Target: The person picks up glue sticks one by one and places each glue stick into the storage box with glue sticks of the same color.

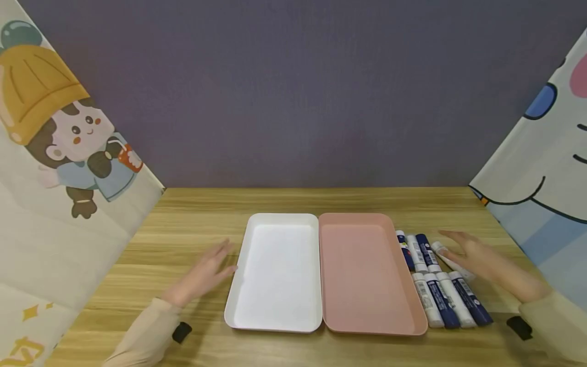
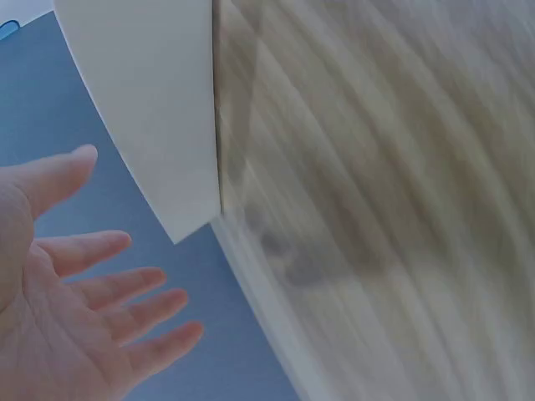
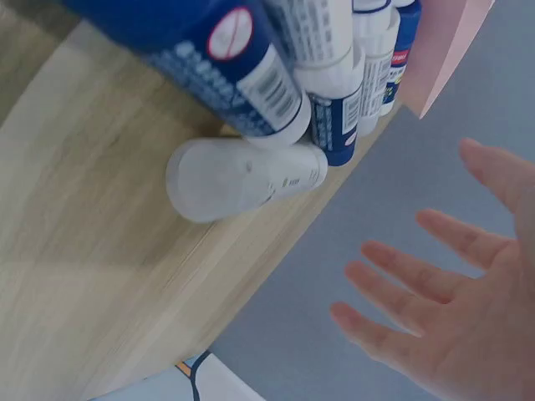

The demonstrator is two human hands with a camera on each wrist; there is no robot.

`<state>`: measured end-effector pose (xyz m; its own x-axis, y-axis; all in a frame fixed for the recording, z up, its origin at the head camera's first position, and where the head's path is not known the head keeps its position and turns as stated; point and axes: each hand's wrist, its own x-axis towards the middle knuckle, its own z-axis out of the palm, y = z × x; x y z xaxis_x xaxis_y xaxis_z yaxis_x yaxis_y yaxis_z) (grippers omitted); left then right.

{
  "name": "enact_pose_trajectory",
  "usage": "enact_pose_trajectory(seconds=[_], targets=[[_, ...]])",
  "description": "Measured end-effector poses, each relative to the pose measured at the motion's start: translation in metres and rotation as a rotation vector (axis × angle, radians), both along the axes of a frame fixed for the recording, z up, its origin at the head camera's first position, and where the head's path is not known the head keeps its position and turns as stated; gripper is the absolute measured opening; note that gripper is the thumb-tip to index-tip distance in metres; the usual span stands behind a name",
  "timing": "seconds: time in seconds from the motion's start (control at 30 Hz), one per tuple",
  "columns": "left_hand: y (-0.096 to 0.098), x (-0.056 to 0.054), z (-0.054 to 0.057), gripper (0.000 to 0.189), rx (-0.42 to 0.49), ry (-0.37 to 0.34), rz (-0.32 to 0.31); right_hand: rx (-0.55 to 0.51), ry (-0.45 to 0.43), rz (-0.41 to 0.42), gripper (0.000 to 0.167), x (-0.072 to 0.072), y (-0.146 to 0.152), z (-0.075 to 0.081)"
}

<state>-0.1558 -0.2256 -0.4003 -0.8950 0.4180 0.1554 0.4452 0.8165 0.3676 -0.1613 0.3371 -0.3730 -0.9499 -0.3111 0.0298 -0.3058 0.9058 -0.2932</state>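
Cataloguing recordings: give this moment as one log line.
left hand: holding nothing, beside white tray | right hand: holding nothing, near tubes | pink tray: between white tray and tubes

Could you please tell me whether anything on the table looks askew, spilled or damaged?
One white tube looks askew: near the right hand, it lies at a sharper slant than the dark blue tube beside it, with a gap between them. I see no spill or damage.
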Motion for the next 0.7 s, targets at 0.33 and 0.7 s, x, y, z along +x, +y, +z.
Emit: enact_pose_trajectory(seconds=[0.33,0.7], targets=[[-0.006,0.008,-0.008,0.048,0.149,-0.186,-0.018,-0.014,-0.080,-0.053,0.053,0.015,0.000,-0.008],[-0.006,0.006,-0.010,0.045,0.361,-0.374,-0.025,-0.031,-0.175,-0.070,0.052,0.004,0.010,-0.015]])
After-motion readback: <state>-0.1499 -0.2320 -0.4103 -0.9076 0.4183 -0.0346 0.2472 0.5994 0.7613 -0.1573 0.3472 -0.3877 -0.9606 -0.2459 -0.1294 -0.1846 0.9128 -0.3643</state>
